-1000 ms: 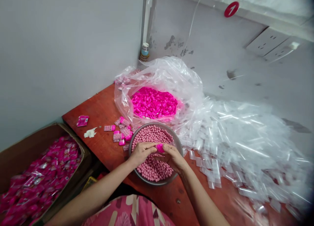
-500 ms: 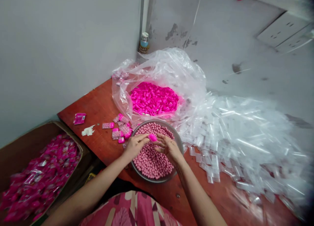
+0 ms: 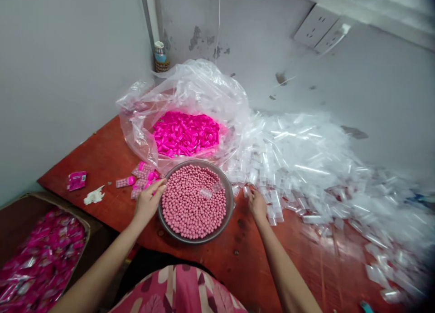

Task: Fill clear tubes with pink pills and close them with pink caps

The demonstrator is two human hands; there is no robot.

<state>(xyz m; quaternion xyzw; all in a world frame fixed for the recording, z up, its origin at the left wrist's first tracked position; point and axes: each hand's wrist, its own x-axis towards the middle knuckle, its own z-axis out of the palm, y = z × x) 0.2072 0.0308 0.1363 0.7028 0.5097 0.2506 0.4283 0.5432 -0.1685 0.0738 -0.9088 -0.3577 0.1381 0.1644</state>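
Observation:
A grey metal bowl (image 3: 195, 242) full of pink beads (image 3: 190, 213) stands on the table in front of me. Two small clear cases (image 3: 205, 193) lie on the beads. My left hand (image 3: 148, 203) is at the bowl's left rim, its thumb and fingers closed on the edge. To the right of the bowl, my right hand (image 3: 257, 207) has its fingertips pinched at a small clear plastic case (image 3: 246, 191) by the edge of a large heap of clear cases (image 3: 288, 154). Its fingers are partly hidden. Several bead-filled cases with pink caps (image 3: 125, 182) lie left of the bowl.
Behind the bowl, an open plastic bag (image 3: 204, 84) holds bright pink caps (image 3: 186, 134). A pink packet (image 3: 77, 180) and a white scrap (image 3: 94, 195) lie at left. Below them stands a carton (image 3: 86, 233) of pink packets. A bottle (image 3: 160, 54) stands in the corner.
My hands have parted from above the bowl, where they held a pink cap: left to the rim, right to the clear cases. The cap has left my fingers. The view has turned right.

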